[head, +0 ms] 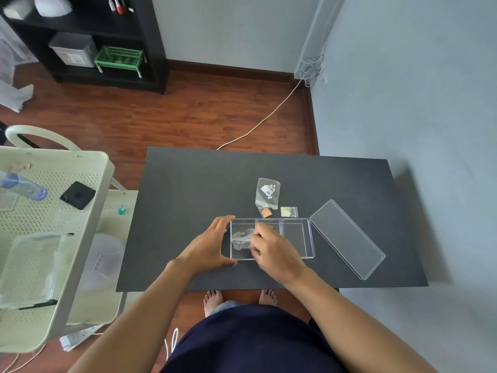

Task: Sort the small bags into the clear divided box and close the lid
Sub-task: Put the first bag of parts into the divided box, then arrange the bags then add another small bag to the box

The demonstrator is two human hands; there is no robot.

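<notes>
The left hand (pixel 212 244) lies open with fingers spread, cupped against the left end wall of the clear divided box (pixel 295 238), thumb at the box's near corner. The right hand (pixel 271 249) reaches over the box from the near side, its fingers curled down into the left and middle compartments; whether they pinch anything cannot be told. The box sits toward the near edge of the black table (pixel 188 197), its long axis running parallel to that edge. Its left compartment holds a crumpled clear bag (pixel 240 239); the right compartment looks bare. The lid (pixel 347 238) lies flat just beside the box's right end, angled toward the near right corner. Just beyond the box's far wall lie a larger labelled bag (pixel 267 193), an orange-filled bag (pixel 265 211) and a small pale bag (pixel 289 211).
</notes>
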